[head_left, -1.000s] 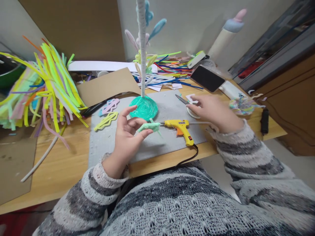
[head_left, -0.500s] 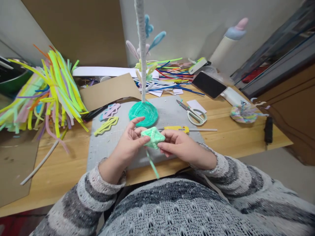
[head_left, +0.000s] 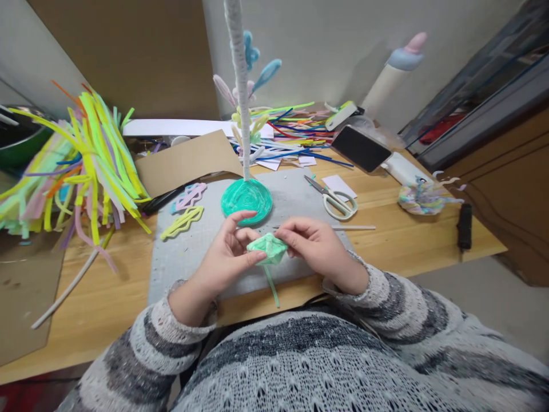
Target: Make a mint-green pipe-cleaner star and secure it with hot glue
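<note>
Between both hands is a mint-green, many-sided shape made of pipe cleaner [head_left: 268, 248], with a loose green tail [head_left: 271, 286] hanging below it. My left hand [head_left: 227, 252] pinches its left side, the thumb in front and the index finger raised. The fingertips of my right hand [head_left: 317, 247] are closed at its upper right edge. Just beyond the hands stands a round teal base [head_left: 246, 200] of coiled pipe cleaner, with a white wrapped post [head_left: 239, 86] rising from it. Yellow zigzag pieces [head_left: 182, 223] and pink ones [head_left: 191, 195] lie to the left on the grey mat [head_left: 171, 263].
Scissors [head_left: 337, 200] lie right of the base, near a phone [head_left: 361, 147]. A large bundle of pipe cleaners [head_left: 98, 154] fills the left side, beside a cardboard piece [head_left: 189, 157]. More pipe cleaners [head_left: 300, 137] lie at the back. A black glue gun [head_left: 464, 226] is by the right edge.
The green shape has tilted between my fingers and sits slightly lower. My right hand has shifted to its upper edge and now covers the yellow cutter. The view has moved slightly.
</note>
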